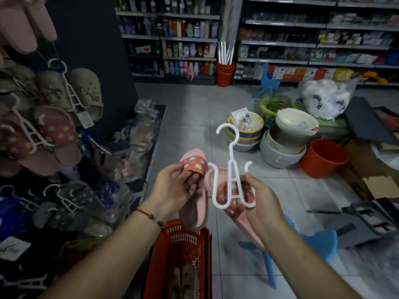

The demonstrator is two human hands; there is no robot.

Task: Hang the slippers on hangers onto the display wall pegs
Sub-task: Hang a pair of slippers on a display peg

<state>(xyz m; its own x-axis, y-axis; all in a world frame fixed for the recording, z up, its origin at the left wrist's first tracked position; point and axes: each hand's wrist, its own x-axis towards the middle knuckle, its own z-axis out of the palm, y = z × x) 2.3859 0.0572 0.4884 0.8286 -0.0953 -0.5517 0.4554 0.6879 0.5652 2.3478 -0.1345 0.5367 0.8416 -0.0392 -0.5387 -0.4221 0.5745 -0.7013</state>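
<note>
My left hand (176, 188) grips a pink slipper (195, 169) by its red patterned strap, toe pointing up. My right hand (262, 198) holds a white plastic hanger (232, 167) together with a second pink slipper (232, 203) that lies behind the hanger's lower prongs. The hanger's hook points up and to the left. The display wall (49, 117) at the left carries several pairs of slippers on white hangers.
A red shopping basket (183, 255) with more slippers stands below my hands. A blue plastic stool (311, 242) is at the lower right. Stacked basins (287, 137), a red bucket (323, 158) and cardboard lie on the tiled floor ahead. Shelves line the back.
</note>
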